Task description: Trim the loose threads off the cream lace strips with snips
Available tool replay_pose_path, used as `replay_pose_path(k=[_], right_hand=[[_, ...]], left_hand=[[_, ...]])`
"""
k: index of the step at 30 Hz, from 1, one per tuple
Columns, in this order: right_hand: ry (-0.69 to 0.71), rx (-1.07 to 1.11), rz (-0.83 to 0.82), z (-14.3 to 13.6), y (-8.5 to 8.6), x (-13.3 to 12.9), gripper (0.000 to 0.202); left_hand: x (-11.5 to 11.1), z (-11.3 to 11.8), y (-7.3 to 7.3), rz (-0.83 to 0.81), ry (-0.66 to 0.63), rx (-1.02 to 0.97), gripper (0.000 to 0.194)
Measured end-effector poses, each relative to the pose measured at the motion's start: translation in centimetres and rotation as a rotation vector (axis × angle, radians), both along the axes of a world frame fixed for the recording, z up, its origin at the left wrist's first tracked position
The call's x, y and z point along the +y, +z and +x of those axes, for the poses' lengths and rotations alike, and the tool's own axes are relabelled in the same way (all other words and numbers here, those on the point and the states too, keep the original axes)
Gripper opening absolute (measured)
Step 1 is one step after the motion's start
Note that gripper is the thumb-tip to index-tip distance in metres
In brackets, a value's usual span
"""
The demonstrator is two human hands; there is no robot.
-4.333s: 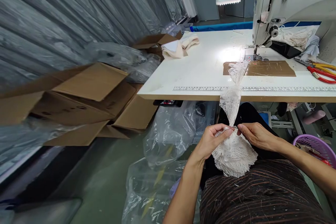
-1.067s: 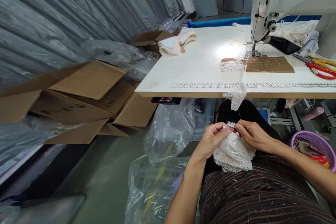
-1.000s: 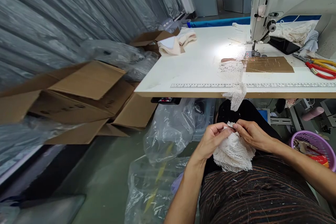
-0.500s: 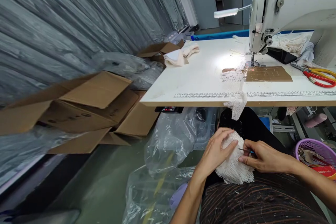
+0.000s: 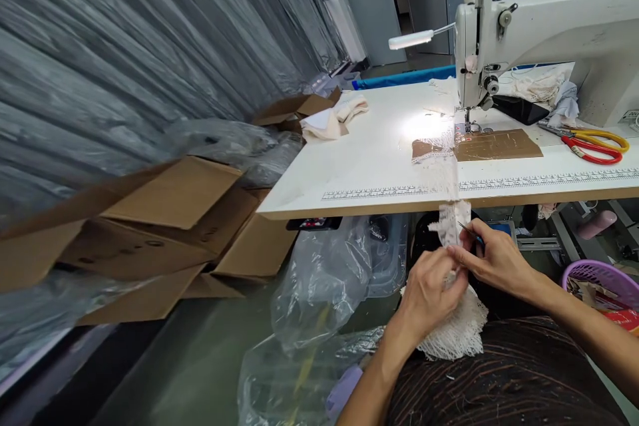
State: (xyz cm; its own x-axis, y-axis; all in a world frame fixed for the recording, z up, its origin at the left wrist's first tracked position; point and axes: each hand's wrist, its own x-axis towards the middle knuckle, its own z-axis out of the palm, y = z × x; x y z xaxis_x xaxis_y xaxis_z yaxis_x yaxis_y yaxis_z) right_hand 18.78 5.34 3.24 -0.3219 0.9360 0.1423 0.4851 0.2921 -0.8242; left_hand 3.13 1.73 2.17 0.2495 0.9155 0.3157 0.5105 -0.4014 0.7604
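White lace [image 5: 456, 329] lies bunched on the lap, and a lace strip [image 5: 449, 176] hangs over the table's front edge from the sewing machine's needle area. My left hand [image 5: 432, 289] is closed on the lace below the edge. Just right of it, my right hand [image 5: 492, 256] holds small dark snips [image 5: 468, 231], whose thin tip points up-left against the hanging strip. The fingertips of both hands nearly meet at the lace. The sewing machine [image 5: 529, 30] stands on the white table [image 5: 359, 163], its small lamp [image 5: 411, 39] lit.
Red and yellow-handled scissors [image 5: 592, 146] lie at the table's right. Cream cloth [image 5: 332, 118] rests at its far left corner. Open cardboard boxes [image 5: 174, 193] and clear plastic bags [image 5: 319, 279] are left of and below the table. A purple basket [image 5: 604, 279] stands at the right.
My left hand has closed on the lace. My right hand, with the snips, has moved up to the hanging strip, which now stretches straight down toward my hands. The view has shifted slightly.
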Motion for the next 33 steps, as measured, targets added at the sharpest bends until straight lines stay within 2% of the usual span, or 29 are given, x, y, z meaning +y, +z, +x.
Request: replay_pose_path(k=[3, 5, 7, 9, 13, 15, 18, 21, 24, 28, 33], right_hand=[[-0.063, -0.014, -0.029, -0.5, -0.4, 0.2, 0.02], [-0.026, 0.025, -0.03, -0.7, -0.3, 0.0, 0.016], [0.072, 0.09, -0.019, -0.7, -0.1, -0.5, 0.015], [0.202, 0.156, -0.028, -0.7, 0.2, -1.2, 0.015], [0.424, 0.226, -0.064, -0.8, 0.7, -2.6, 0.016], [0.485, 0.219, -0.078, -0.6, 0.8, -3.0, 0.016], [0.489, 0.172, -0.129, -0.1, 0.8, -2.9, 0.017], [0.418, 0.09, -0.189, 0.5, 0.3, -2.2, 0.039], [0.369, 0.006, -0.216, 0.6, -0.6, -1.5, 0.058], [0.388, -0.046, -0.22, -0.1, -1.3, -0.7, 0.059], [0.397, -0.103, -0.188, -1.1, -1.4, 0.1, 0.049]], left_hand=[[-1.3, -0.6, 0.1, 0.083, -0.096, 0.057, 0.014], [-1.1, -1.5, -0.1, 0.116, -0.017, 0.016, 0.007], [-0.4, -2.6, -0.4, 0.074, 0.123, -0.116, 0.023], [0.5, -3.3, -1.0, -0.073, 0.167, -0.321, 0.04], [1.2, -3.2, -2.2, -0.563, -0.1, -0.778, 0.061], [0.9, -2.9, -2.5, -0.724, -0.192, -0.888, 0.062], [0.4, -3.0, -2.6, -0.777, -0.135, -0.855, 0.048], [0.0, -3.6, -2.3, -0.769, -0.009, -0.725, 0.04], [-0.3, -4.0, -2.2, -0.732, 0.04, -0.631, 0.04], [-0.6, -4.1, -1.8, -0.683, 0.035, -0.584, 0.041], [-0.6, -4.0, -1.4, -0.654, 0.042, -0.542, 0.04]])
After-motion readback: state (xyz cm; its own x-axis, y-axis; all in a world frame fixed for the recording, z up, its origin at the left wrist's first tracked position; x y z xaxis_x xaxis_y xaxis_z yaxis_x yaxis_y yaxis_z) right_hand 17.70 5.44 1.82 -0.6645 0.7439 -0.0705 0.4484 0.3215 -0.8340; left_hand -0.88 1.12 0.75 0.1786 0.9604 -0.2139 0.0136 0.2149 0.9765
